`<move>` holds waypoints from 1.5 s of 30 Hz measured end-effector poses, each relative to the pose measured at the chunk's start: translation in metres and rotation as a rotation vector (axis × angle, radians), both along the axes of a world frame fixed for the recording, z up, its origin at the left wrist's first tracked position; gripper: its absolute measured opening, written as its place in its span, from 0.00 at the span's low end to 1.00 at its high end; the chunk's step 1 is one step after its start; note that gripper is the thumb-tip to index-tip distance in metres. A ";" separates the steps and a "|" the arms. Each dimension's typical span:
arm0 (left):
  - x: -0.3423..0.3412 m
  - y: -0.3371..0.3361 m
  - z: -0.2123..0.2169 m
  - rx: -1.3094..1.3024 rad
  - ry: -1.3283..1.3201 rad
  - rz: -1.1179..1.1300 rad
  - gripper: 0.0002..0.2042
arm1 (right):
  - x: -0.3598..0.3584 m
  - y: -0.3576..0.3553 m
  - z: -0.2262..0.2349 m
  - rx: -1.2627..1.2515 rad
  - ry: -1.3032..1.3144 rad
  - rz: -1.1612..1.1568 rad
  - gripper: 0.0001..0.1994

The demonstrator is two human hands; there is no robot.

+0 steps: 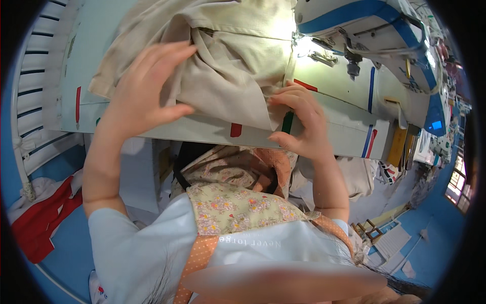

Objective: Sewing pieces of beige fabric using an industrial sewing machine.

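Observation:
A beige cloth piece (223,86), rumpled with a raised fold, lies on the pale sewing table (167,130). My left hand (144,88) is over its left part, fingers stretched and thumb held apart, with the fingertips by the fold. At the cloth's right edge is my right hand (306,119), its fingers bent and touching the cloth, its thumb apart from them near the table's front edge. The white and blue sewing machine (364,25) stands at the right, its lit needle area (321,54) beside the cloth's far right edge.
Red, blue and green tape strips mark the table, such as a red strip (236,130) at its front. A white slatted rack (33,91) stands at the left. Red and white cloth (48,218) lies low at the left. More beige cloth (354,177) hangs below the table at right.

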State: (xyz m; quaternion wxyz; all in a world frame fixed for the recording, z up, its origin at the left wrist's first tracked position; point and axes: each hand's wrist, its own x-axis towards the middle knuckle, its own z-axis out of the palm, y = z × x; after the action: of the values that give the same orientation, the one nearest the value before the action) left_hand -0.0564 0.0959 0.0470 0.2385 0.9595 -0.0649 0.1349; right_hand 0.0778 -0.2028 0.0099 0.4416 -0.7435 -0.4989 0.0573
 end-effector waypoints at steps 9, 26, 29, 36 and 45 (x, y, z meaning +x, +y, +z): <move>-0.054 0.059 -0.049 -0.125 0.468 0.457 0.14 | -0.031 0.007 -0.012 -0.027 0.072 0.020 0.10; -0.035 -0.004 -0.057 -0.009 -0.190 -0.188 0.09 | 0.014 0.091 0.016 -0.161 0.219 -0.211 0.14; -0.042 -0.018 -0.057 -0.008 -0.260 -0.145 0.09 | 0.015 0.129 0.009 -0.290 0.180 -0.170 0.13; -0.062 -0.011 -0.062 0.084 -0.221 -0.072 0.08 | -0.036 0.068 0.034 0.027 -0.068 0.050 0.08; -0.089 -0.041 0.025 -0.430 -0.084 -0.431 0.08 | -0.116 0.013 -0.003 0.102 -0.121 0.118 0.12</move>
State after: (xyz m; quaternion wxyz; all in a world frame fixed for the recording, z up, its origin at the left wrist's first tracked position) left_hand -0.1451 0.0545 0.0718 0.4563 0.8448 -0.2466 0.1314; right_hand -0.0383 -0.1901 0.0067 0.4438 -0.6917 -0.5696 0.0128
